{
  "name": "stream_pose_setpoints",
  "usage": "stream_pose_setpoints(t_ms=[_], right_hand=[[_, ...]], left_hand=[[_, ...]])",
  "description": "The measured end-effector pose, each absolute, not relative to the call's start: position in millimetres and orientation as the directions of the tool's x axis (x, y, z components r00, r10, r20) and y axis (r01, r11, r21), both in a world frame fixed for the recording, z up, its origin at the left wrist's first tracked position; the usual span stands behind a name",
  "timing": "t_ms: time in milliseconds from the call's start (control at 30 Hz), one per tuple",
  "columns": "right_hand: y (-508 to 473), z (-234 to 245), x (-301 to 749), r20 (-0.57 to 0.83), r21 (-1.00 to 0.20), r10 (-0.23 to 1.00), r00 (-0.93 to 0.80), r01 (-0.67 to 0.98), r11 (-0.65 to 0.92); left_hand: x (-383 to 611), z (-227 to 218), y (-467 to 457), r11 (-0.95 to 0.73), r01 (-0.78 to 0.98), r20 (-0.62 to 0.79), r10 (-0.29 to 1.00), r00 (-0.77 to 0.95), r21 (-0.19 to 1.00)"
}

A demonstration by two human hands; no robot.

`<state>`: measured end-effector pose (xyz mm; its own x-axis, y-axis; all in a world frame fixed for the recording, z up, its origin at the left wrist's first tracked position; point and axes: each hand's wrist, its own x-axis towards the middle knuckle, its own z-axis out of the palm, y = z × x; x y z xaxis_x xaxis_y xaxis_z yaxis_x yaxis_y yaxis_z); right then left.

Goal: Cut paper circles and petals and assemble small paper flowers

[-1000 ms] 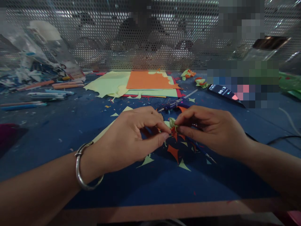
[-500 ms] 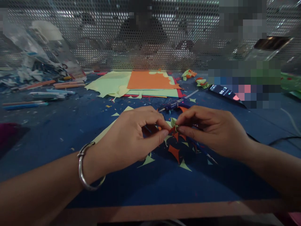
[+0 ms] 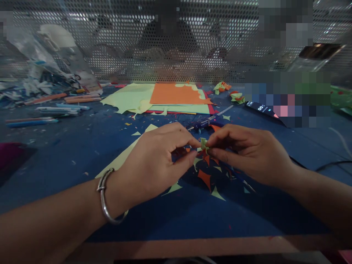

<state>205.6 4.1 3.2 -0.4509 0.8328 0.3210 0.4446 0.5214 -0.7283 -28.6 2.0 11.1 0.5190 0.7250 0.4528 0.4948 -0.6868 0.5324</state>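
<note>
A small paper flower (image 3: 203, 144) of pale green and orange paper is between my fingertips. My right hand (image 3: 247, 154) pinches its right side with thumb and forefinger. My left hand (image 3: 162, 157), a silver bangle on its wrist, closes thumb and forefinger at the flower's left edge. The flower's lower part is partly hidden by the fingers. Below lie pointed paper scraps, among them an orange scrap (image 3: 205, 179) and a green scrap (image 3: 218, 193). A pale green paper sheet (image 3: 121, 161) lies partly under my left hand.
Behind my hands are a purple-handled tool (image 3: 202, 124) and stacked sheets with an orange sheet (image 3: 170, 93) on top. Two crumpled paper flowers (image 3: 236, 97) sit near a phone (image 3: 260, 107). Pens (image 3: 33, 123) and a bottle (image 3: 77, 66) stand or lie left. A perforated metal screen (image 3: 123, 47) closes the back.
My left hand has shifted slightly right, and its fingertips have spread a little at the flower's edge. My right hand keeps its pinch in nearly the same place.
</note>
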Motion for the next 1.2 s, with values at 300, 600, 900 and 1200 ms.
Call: stream_pose_setpoints(t_ms=[300, 600, 900, 1200], right_hand=[[5.4, 5.3, 203.8, 0.325, -0.738, 0.839, -0.435, 0.438, 0.513], [5.2, 4.1, 203.4, 0.341, -0.732, 0.827, -0.447, 0.426, 0.532], [5.3, 4.7, 203.9, 0.342, -0.716, 0.822, -0.455, 0.44, 0.541], [4.7, 4.5, 203.9, 0.334, -0.725, 0.829, -0.449, 0.44, 0.531]], left_hand=[[-27.2, 18.0, -9.4, -0.668, 0.455, 0.456, 0.739, 0.496, 0.588], [-25.6, 18.6, -8.5, -0.62, 0.442, 0.407, 0.773, 0.487, 0.648], [-25.4, 19.6, -7.7, -0.603, 0.462, 0.391, 0.787, 0.477, 0.65], [-27.0, 16.7, -6.8, -0.592, 0.486, 0.378, 0.797, 0.471, 0.643]])
